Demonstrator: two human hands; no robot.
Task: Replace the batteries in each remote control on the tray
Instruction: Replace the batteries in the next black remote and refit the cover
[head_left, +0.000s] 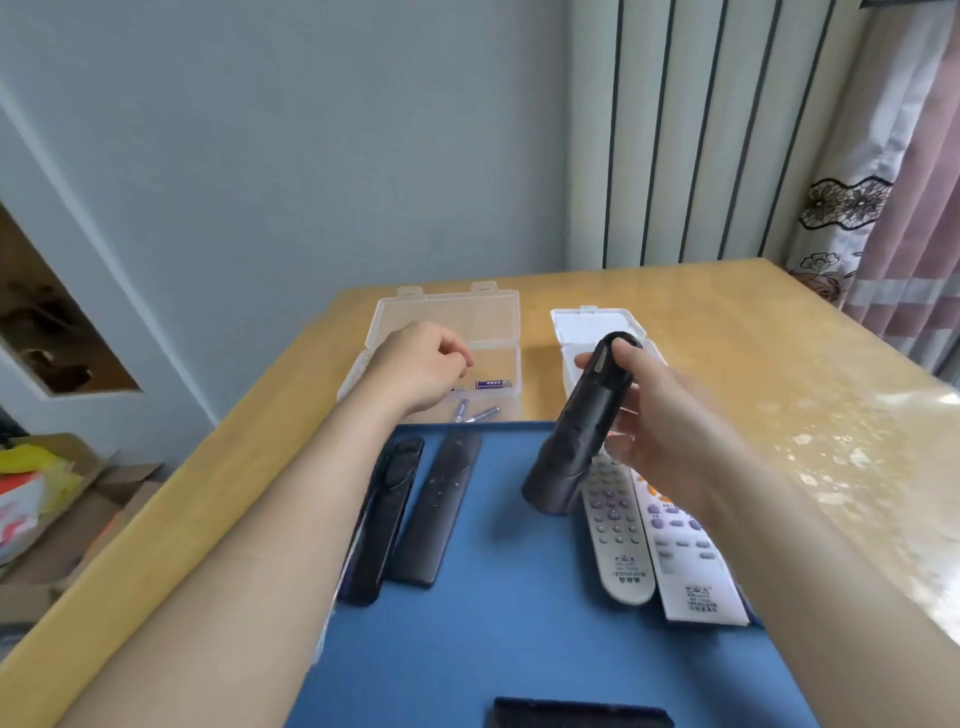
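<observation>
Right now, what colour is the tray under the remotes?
Blue, seen in the head view: the flat tray.

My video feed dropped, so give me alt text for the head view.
The right hand holds a black remote control tilted above the blue tray, while the left hand reaches into a clear plastic box of batteries. Four more remotes lie on the tray.

Item one: the grey remote (615, 525) carries a small crest and dark print near its lower end; I cannot read the characters. Item two: the white remote (688, 561) bears a logo and lines of print at its lower end, too small for me to make out. Item three: the purple battery (490, 384) in the clear box (447, 332) shows white marks, illegible. I find nothing readable.
</observation>
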